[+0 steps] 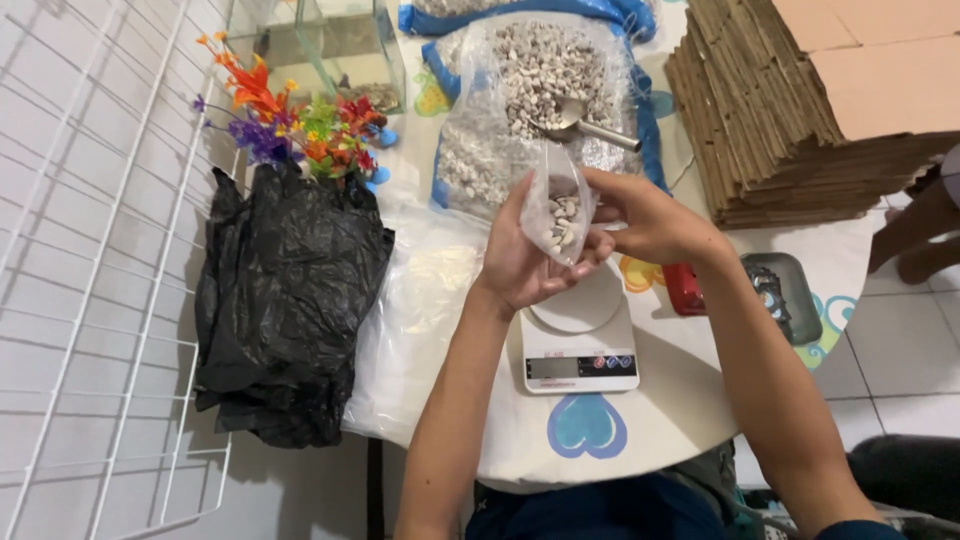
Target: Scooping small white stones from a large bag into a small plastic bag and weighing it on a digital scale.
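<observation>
Two bare forearms reach over a white kitchen scale (580,345); left hand (522,262) and right hand (650,222) pinch a small clear bag of pebbles (560,215) above it, best held upright so nothing spills

Your hands hide part of the white scale (580,345); the cardboard stack (800,110) runs past the frame's edge

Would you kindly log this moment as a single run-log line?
left hand: holds small clear bag of pebbles | right hand: pinches bag top | below: white scale | behind: open pebble sack, metal scoop
</observation>
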